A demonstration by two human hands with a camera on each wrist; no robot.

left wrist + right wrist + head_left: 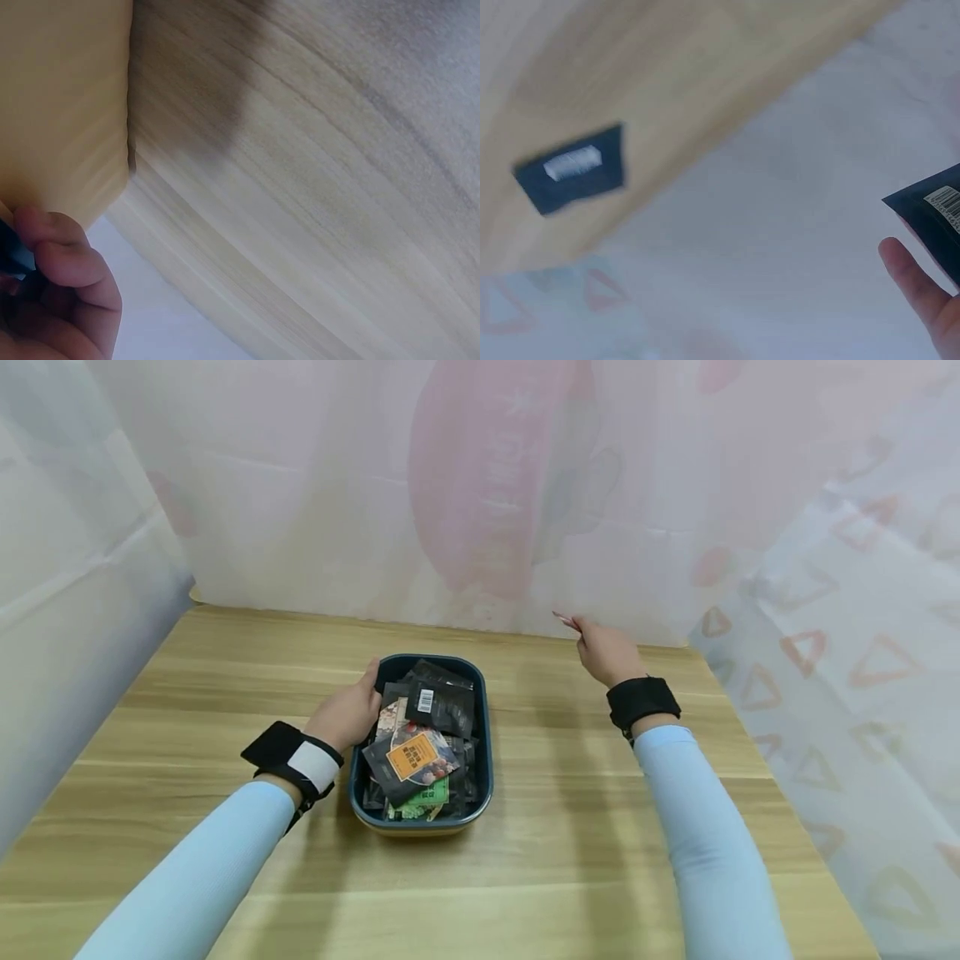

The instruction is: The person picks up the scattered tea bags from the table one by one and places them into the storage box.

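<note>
My left hand [347, 714] grips the left rim of the dark blue tray [486, 752] standing mid-counter [187, 693], heaped with packets [420, 735] whose lower layers are hidden; the left wrist view, blurred, shows only curled fingers [64, 259] against the tray's wall. My right hand [603, 652] is raised well to the right of the tray, pinching a dark packet [937, 214] with a barcode, cut off at the frame edge in the right wrist view. A second dark packet [571, 169] appears there against the wood, too smeared to read.
</note>
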